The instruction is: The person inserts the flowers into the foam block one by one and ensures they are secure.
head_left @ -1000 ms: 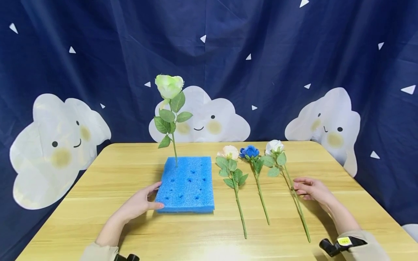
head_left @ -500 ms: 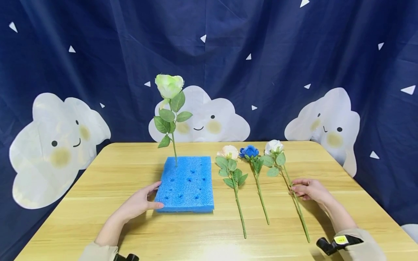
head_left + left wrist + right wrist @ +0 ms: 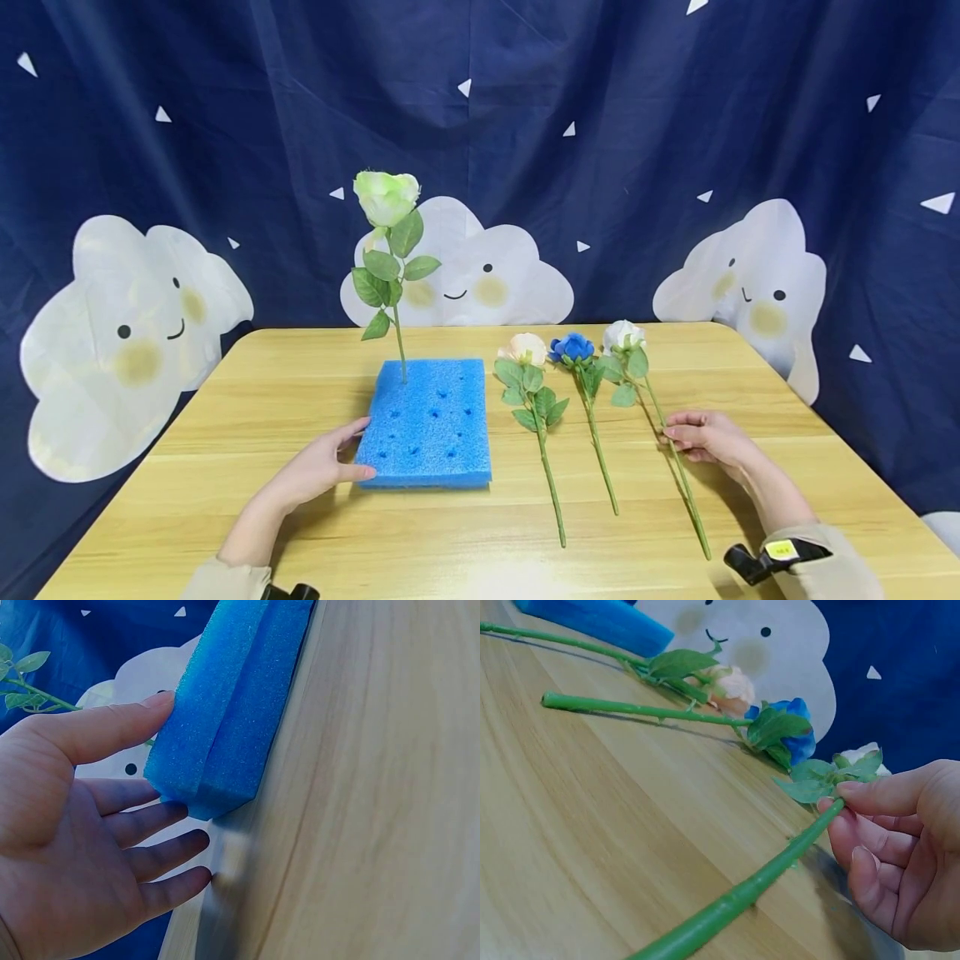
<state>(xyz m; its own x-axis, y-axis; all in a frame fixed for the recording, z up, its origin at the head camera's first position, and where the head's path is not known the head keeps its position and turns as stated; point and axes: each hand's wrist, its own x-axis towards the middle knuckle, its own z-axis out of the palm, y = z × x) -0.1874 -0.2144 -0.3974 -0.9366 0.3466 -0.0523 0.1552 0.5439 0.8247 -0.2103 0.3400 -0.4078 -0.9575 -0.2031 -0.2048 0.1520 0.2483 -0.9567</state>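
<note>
On the table, a blue foam block [image 3: 431,433] with small holes has a pale green rose [image 3: 386,200] standing upright in its back left part. My left hand [image 3: 318,468] touches the block's left side, thumb on the front left corner; in the left wrist view that hand [image 3: 97,817] has its fingers spread beside the foam [image 3: 217,712]. My right hand [image 3: 712,440] pinches the stem of the white rose [image 3: 623,336] between thumb and index finger. In the right wrist view the hand [image 3: 900,840] grips the green stem [image 3: 765,877] just below its leaves.
Between the block and the white rose lie a peach rose [image 3: 527,350] and a blue rose [image 3: 573,348], stems toward the front of the wooden table [image 3: 315,550]. A navy curtain [image 3: 525,150] with clouds hangs behind.
My right hand has moved slightly left and closed on the white rose's stem, and the bloom has shifted left. The left hand and block have stayed in place.
</note>
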